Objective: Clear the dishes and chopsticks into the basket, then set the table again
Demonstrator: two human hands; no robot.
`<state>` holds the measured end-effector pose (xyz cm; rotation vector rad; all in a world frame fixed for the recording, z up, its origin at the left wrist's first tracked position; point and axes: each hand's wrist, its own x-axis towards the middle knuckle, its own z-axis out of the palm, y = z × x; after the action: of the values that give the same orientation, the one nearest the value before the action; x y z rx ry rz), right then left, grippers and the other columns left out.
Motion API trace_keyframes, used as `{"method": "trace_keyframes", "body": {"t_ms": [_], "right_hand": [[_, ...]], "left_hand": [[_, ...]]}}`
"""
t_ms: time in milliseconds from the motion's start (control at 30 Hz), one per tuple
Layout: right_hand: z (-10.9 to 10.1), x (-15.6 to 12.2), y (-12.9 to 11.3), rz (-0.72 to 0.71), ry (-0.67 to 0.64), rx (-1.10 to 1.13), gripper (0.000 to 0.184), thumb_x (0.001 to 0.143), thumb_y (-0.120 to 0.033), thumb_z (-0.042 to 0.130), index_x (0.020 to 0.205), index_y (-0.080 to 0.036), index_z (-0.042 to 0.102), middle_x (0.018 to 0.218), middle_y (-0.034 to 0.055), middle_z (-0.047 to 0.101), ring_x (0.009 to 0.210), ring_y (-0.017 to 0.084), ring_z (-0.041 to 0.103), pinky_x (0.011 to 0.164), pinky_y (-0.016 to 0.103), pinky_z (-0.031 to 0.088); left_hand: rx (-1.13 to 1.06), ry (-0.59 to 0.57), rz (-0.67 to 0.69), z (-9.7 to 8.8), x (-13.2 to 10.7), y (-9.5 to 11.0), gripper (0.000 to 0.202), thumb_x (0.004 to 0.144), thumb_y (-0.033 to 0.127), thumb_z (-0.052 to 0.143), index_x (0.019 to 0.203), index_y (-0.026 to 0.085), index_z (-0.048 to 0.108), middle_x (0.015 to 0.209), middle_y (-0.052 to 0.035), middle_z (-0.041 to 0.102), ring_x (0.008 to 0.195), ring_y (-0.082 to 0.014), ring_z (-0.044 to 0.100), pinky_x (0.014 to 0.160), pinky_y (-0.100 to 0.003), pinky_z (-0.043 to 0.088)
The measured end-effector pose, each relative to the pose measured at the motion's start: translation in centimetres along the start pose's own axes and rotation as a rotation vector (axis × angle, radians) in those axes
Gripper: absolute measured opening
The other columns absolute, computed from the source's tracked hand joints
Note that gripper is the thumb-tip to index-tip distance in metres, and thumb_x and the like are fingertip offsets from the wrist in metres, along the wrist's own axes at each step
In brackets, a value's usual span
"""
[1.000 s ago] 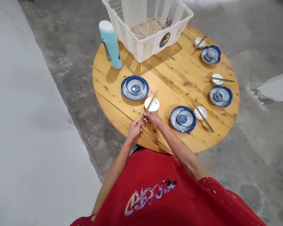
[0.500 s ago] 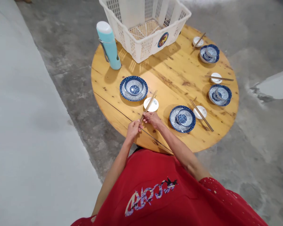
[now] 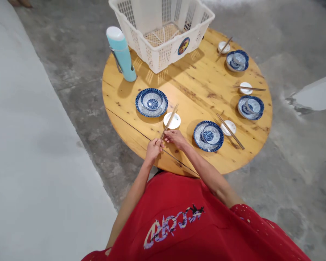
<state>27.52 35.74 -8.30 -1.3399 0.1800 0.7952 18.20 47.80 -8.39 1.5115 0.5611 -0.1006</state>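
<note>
My left hand [image 3: 153,149] and my right hand [image 3: 174,138] meet at the near edge of a round wooden table [image 3: 195,90]. Both pinch the near end of a pair of wooden chopsticks [image 3: 170,120]. The far end of the chopsticks rests across a small white dish [image 3: 172,121]. Left of that dish stands a blue patterned plate with a bowl on it [image 3: 151,102]. A second plate and bowl [image 3: 208,135] sits just right of my right hand.
Three more place settings with blue bowls, small white dishes and chopsticks [image 3: 230,131] line the table's right side. A white plastic basket [image 3: 161,29] and a teal flask [image 3: 121,53] stand at the far side. Concrete floor surrounds the table.
My hands and the chopsticks stay in the same place on the table. The view has shifted slightly, so everything sits a little further left in the picture.
</note>
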Motion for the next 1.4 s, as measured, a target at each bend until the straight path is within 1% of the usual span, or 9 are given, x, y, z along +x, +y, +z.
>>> {"method": "trace_keyframes", "body": {"t_ms": [167, 467, 667, 867, 1033, 1100, 1233, 1400], "right_hand": [[0.39, 0.13, -0.06, 0.006, -0.022, 0.008, 0.025, 0.079, -0.029, 0.075, 0.065, -0.014, 0.061, 0.056, 0.0017, 0.065, 0.050, 0.008, 0.060, 0.047, 0.014, 0.046], [0.56, 0.22, -0.37, 0.017, 0.015, 0.008, 0.023, 0.082, -0.025, 0.073, 0.066, -0.014, 0.059, 0.056, 0.0012, 0.064, 0.050, 0.007, 0.058, 0.047, 0.014, 0.046], [0.67, 0.17, -0.47, 0.022, 0.041, -0.006, 0.023, 0.084, -0.024, 0.071, 0.066, -0.014, 0.059, 0.054, 0.0000, 0.062, 0.049, 0.007, 0.057, 0.047, 0.014, 0.046], [0.86, 0.32, -0.52, 0.032, 0.043, -0.016, 0.020, 0.085, -0.020, 0.068, 0.067, -0.014, 0.060, 0.053, -0.0005, 0.062, 0.047, 0.006, 0.057, 0.046, 0.014, 0.046], [1.04, 0.63, -0.37, 0.032, 0.055, -0.012, 0.021, 0.087, -0.016, 0.064, 0.066, -0.014, 0.060, 0.052, -0.0007, 0.062, 0.046, 0.007, 0.057, 0.045, 0.014, 0.046], [1.05, 0.69, -0.31, 0.033, 0.053, -0.014, 0.020, 0.086, -0.017, 0.064, 0.067, -0.014, 0.060, 0.052, -0.0009, 0.061, 0.047, 0.007, 0.057, 0.045, 0.014, 0.046], [0.96, 0.66, -0.23, 0.020, 0.043, -0.024, 0.021, 0.083, -0.024, 0.071, 0.067, -0.014, 0.061, 0.053, -0.0013, 0.061, 0.048, 0.007, 0.057, 0.046, 0.014, 0.046], [0.83, 0.40, -0.26, 0.010, 0.030, -0.036, 0.024, 0.084, -0.027, 0.069, 0.066, -0.014, 0.061, 0.053, 0.0002, 0.062, 0.048, 0.007, 0.057, 0.046, 0.014, 0.046]], "left_hand": [[0.032, -0.004, 0.012, 0.16, 0.17, 0.57, 0.025, 0.087, 0.035, 0.051, 0.072, 0.016, 0.060, 0.061, -0.0013, 0.060, 0.046, -0.0077, 0.044, 0.045, -0.020, 0.032], [0.044, 0.001, 0.029, 0.68, 0.49, 0.83, 0.025, 0.087, 0.032, 0.049, 0.070, 0.017, 0.058, 0.062, -0.0010, 0.062, 0.047, -0.0079, 0.046, 0.048, -0.021, 0.034], [0.039, 0.003, 0.035, 0.74, 0.40, 0.96, 0.026, 0.086, 0.033, 0.049, 0.068, 0.017, 0.057, 0.063, -0.0013, 0.062, 0.047, -0.0081, 0.046, 0.049, -0.021, 0.034], [0.046, 0.007, 0.039, 0.68, 0.29, 0.99, 0.029, 0.088, 0.035, 0.049, 0.066, 0.017, 0.056, 0.058, 0.0001, 0.058, 0.047, -0.0082, 0.045, 0.049, -0.021, 0.034], [0.032, 0.009, 0.029, 0.53, 0.36, 0.92, 0.027, 0.087, 0.034, 0.049, 0.067, 0.017, 0.055, 0.061, -0.0009, 0.060, 0.047, -0.0083, 0.045, 0.049, -0.022, 0.034], [0.035, 0.008, 0.032, 0.47, 0.37, 0.91, 0.028, 0.088, 0.034, 0.049, 0.067, 0.017, 0.055, 0.061, -0.0008, 0.060, 0.047, -0.0083, 0.045, 0.049, -0.021, 0.034], [0.047, 0.005, 0.032, 0.42, 0.38, 0.90, 0.030, 0.088, 0.039, 0.050, 0.068, 0.017, 0.056, 0.058, -0.0001, 0.058, 0.048, -0.0089, 0.045, 0.049, -0.021, 0.034], [0.044, 0.001, 0.034, 0.34, 0.48, 0.75, 0.035, 0.089, 0.046, 0.051, 0.070, 0.017, 0.057, 0.064, -0.0016, 0.061, 0.048, -0.0085, 0.046, 0.049, -0.021, 0.035]]}}
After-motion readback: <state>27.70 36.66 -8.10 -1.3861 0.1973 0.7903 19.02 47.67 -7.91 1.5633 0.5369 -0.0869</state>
